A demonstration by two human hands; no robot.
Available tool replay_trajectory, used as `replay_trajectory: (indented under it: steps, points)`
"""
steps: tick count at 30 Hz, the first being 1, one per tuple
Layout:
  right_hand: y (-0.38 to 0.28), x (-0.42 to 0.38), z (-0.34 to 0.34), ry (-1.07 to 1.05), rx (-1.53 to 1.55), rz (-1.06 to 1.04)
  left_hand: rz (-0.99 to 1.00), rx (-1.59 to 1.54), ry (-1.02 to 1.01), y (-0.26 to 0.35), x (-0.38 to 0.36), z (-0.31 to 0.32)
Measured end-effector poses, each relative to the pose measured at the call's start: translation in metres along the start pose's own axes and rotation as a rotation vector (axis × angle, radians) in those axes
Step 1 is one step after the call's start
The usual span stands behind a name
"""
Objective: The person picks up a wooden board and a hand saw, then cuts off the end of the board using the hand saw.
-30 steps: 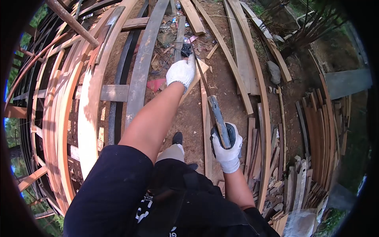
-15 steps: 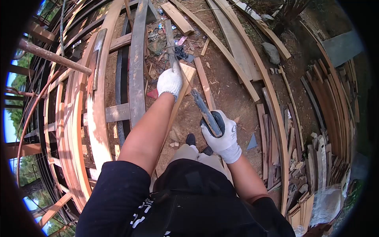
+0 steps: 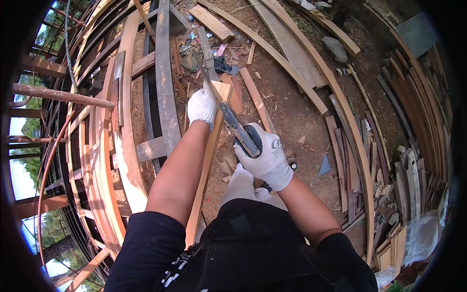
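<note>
My left hand (image 3: 202, 105), in a white knit glove, is closed on the left side of a long pale wooden beam (image 3: 206, 170) close to its far end. The beam runs back toward my body beside my left forearm. In my right hand (image 3: 269, 158), whose glove is white with a dark palm, is a handsaw (image 3: 237, 127) with a worn, blue-grey handle. Its thin blade, seen nearly edge-on, points forward and left and overlaps the beam's far end, right by my left hand's fingers.
Long boards (image 3: 127, 112) and a dark rail (image 3: 168, 92) lie along the left, with a rusty pole (image 3: 63, 93) above. Planks (image 3: 292, 58), a rock (image 3: 335, 48) and stacked offcuts (image 3: 413, 180) are on the right. Scraps and litter (image 3: 221, 64) cover the dirt ahead.
My right hand has brought the handsaw left, so its blade now overlaps the beam's end. My left hand keeps its grip near that end. The whole view has shifted slightly.
</note>
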State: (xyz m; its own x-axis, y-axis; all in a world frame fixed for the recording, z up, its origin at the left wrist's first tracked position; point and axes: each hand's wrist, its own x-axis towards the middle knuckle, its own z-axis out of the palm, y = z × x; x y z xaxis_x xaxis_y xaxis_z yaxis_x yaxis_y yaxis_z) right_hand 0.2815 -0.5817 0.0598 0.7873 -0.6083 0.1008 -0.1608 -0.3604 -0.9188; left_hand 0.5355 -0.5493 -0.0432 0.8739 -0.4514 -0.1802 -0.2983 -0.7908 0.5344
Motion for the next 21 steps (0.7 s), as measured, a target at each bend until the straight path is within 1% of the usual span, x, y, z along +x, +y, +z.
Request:
replay_trajectory:
  steps: [2,5,9,11,14,16,18,19,20,21]
  points:
    - [-0.002,-0.014,-0.004,-0.019,-0.004,0.02,0.005,-0.016,0.001,0.002,-0.006,-0.002]
    - [0.0,-0.031,-0.007,0.038,0.015,-0.058,-0.005,0.02,0.004,-0.001,-0.001,0.002]
    - [0.006,-0.012,-0.002,0.04,-0.008,-0.026,-0.024,0.041,0.002,0.008,-0.01,-0.003]
    - [0.01,0.0,-0.001,0.157,0.148,-0.016,-0.095,-0.032,0.029,0.013,-0.013,-0.007]
    - [0.004,-0.004,-0.01,0.207,0.112,-0.071,-0.114,-0.013,0.014,0.016,-0.013,-0.01]
    - [0.005,-0.008,-0.012,0.203,0.098,-0.084,-0.134,-0.016,0.007,0.017,-0.016,-0.011]
    - [0.005,-0.011,-0.009,0.144,0.085,-0.053,-0.132,-0.032,0.023,0.021,-0.017,-0.013]
    - [0.002,-0.014,-0.005,0.2,0.044,-0.071,-0.13,-0.035,0.024,0.02,-0.016,-0.012]
    - [0.002,-0.015,-0.002,0.201,0.042,-0.073,-0.122,-0.039,0.023,0.018,-0.015,-0.012]
    - [0.005,-0.016,0.0,0.153,0.043,-0.044,-0.114,-0.042,0.021,0.017,-0.014,-0.011]
